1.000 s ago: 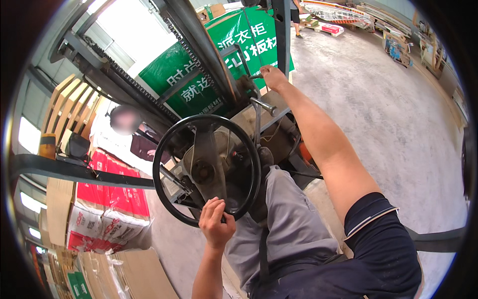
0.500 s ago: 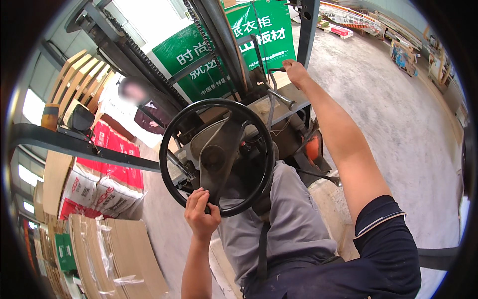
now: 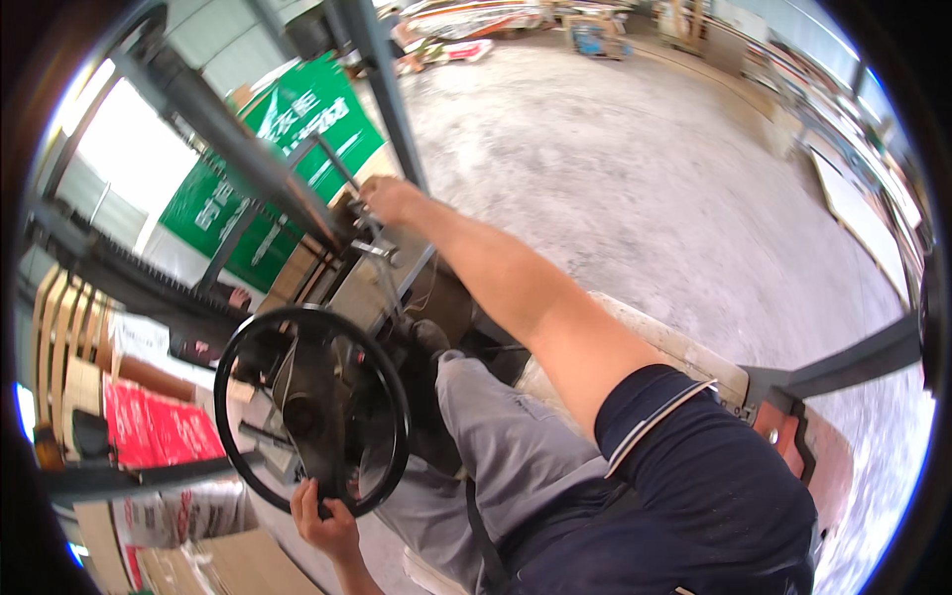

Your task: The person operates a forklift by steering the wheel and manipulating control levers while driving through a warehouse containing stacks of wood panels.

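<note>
My left hand point(image 3: 327, 521) is closed around the bottom of the black steering wheel point(image 3: 401, 416) of a forklift. My right arm stretches forward, and my right hand point(image 3: 390, 201) is closed on a control lever beside the mast; the fingers and the mast area hide most of that lever. Just below that hand stands another metal lever point(image 3: 377, 251) with a pale grip, which it does not appear to hold. My legs in grey trousers point(image 3: 506, 412) are behind the wheel.
Beyond the dark mast point(image 3: 223, 134) stands a large green-wrapped load point(image 3: 349, 149). Red-wrapped packages point(image 3: 164, 426) and flat cardboard point(image 3: 243, 570) lie at the left, where a co-worker is partly visible behind the mast. Concrete floor point(image 3: 615, 169) extends right, toward stacked boards point(image 3: 863, 223).
The view has swung to the right, so the wheel, mast and green load appear farther left. More floor and the forklift's rear show. Both hands keep their holds.
</note>
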Tool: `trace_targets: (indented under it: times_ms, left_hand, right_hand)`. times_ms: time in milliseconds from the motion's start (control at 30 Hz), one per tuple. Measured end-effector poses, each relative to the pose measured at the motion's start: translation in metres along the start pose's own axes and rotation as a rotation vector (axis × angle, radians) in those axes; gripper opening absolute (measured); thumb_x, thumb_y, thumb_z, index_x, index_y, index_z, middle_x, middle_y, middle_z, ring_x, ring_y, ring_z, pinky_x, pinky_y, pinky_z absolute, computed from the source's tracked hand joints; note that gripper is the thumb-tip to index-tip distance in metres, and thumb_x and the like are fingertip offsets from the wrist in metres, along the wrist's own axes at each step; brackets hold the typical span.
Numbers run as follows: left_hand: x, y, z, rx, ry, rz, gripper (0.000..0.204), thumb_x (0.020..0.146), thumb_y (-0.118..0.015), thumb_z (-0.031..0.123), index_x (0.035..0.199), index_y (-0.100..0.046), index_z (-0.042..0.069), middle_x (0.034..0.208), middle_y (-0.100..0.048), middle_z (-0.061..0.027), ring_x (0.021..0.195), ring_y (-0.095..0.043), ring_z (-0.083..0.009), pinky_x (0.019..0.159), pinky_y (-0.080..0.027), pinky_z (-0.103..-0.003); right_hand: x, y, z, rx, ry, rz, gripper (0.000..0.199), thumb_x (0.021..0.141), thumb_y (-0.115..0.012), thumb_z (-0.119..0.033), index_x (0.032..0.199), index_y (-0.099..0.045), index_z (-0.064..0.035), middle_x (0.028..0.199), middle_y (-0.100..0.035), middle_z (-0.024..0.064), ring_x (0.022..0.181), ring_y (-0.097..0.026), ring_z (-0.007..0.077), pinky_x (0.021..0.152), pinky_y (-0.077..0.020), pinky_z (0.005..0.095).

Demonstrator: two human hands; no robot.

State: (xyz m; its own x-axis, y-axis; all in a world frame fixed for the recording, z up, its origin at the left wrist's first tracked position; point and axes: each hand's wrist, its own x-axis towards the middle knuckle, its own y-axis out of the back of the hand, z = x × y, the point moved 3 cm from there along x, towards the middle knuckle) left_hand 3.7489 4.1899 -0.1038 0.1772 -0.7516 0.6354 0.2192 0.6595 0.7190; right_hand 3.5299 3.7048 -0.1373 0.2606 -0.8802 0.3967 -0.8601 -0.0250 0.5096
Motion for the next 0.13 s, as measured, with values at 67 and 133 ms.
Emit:
trace_targets:
  times_ms: [67, 133]
  left_hand:
    - [0.004, 0.016, 0.021, 0.055, 0.062, 0.005, 0.034, 0.065, -0.05, -0.004, 0.096, -0.065, -0.006, 0.099, -0.063, -0.0205, 0.094, -0.061, -0.0369, 0.087, -0.048, -0.042]
    - [0.024, 0.011, 0.054, 0.044, 0.061, -0.003, 0.035, 0.065, -0.05, -0.004, 0.096, -0.064, -0.007, 0.099, -0.063, -0.0205, 0.093, -0.061, -0.0369, 0.087, -0.049, -0.042]
  right_hand:
    - [-0.029, 0.033, -0.04, 0.118, -0.211, -0.082, 0.033, 0.09, -0.045, -0.03, 0.109, -0.065, -0.012, 0.116, -0.061, 0.0186, 0.11, -0.057, 0.0344, 0.095, -0.0438, 0.0406]
    - [-0.039, 0.081, -0.033, 0.138, -0.183, -0.107, 0.037, 0.091, -0.044, -0.034, 0.114, -0.062, -0.0123, 0.12, -0.059, 0.0191, 0.113, -0.055, 0.0344, 0.097, -0.042, 0.0412]
